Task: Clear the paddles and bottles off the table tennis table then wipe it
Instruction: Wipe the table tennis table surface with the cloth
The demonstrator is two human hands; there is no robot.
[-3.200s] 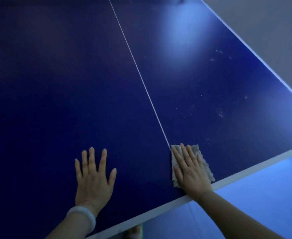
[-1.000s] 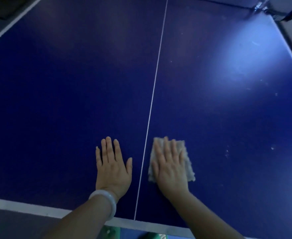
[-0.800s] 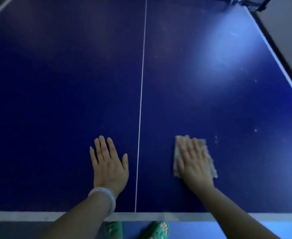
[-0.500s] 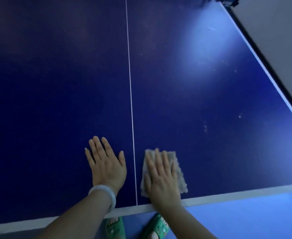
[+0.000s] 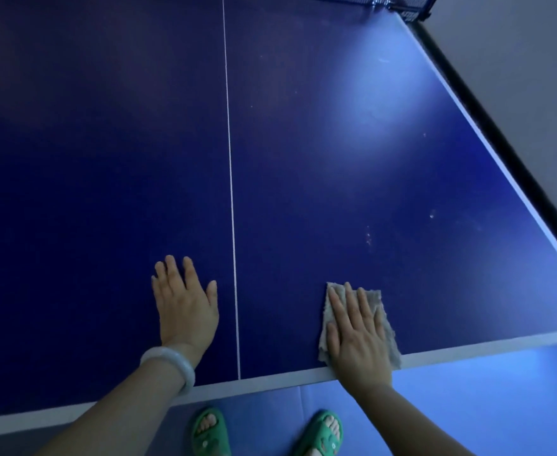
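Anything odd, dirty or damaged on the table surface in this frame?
Pale specks dot the dark blue table tennis table beyond the grey cloth under the right hand; they look like unwiped dirt or scuffs.

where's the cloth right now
In the head view the cloth lies flat under the right hand, at the table's near edge, right of the white centre line.

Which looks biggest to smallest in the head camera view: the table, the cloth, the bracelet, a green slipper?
1. Table tennis table, by far.
2. Cloth, partly hidden under the right hand.
3. Green slipper, though cut off by the frame's edge and farther from the camera, so unsure against the cloth.
4. White bracelet.
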